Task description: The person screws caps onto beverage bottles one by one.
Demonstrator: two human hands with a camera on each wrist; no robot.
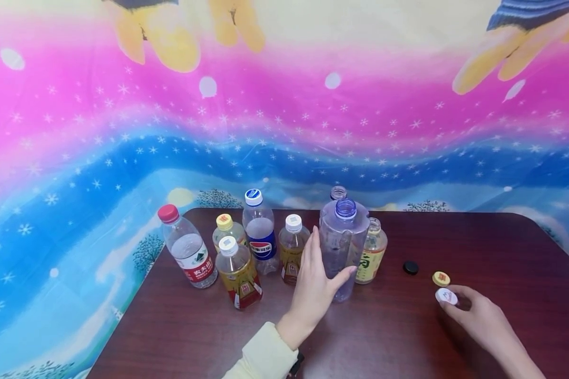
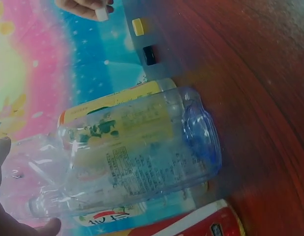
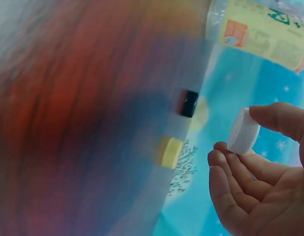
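Note:
In the head view my left hand (image 1: 313, 287) is at the near left side of a large clear purplish bottle (image 1: 346, 231), fingers straight and thumb spread across its front. The bottle stands upright without a cap, its blue-tinted neck bare. The left wrist view shows its clear body (image 2: 137, 147), with printed text, beside the thumb and fingers. At the right, my right hand (image 1: 479, 316) pinches a white bottle cap (image 1: 447, 296) between thumb and fingers. In the right wrist view this cap (image 3: 244, 130) is held on edge, above the tabletop.
A yellow cap (image 1: 441, 278) and a black cap (image 1: 410, 268) lie on the table (image 1: 384, 337). An uncapped yellow-labelled bottle (image 1: 372, 258) and another open neck (image 1: 338, 193) stand behind the large bottle. Leftward are several capped bottles, including a red-capped water bottle (image 1: 189, 250) and a cola bottle (image 1: 260, 231).

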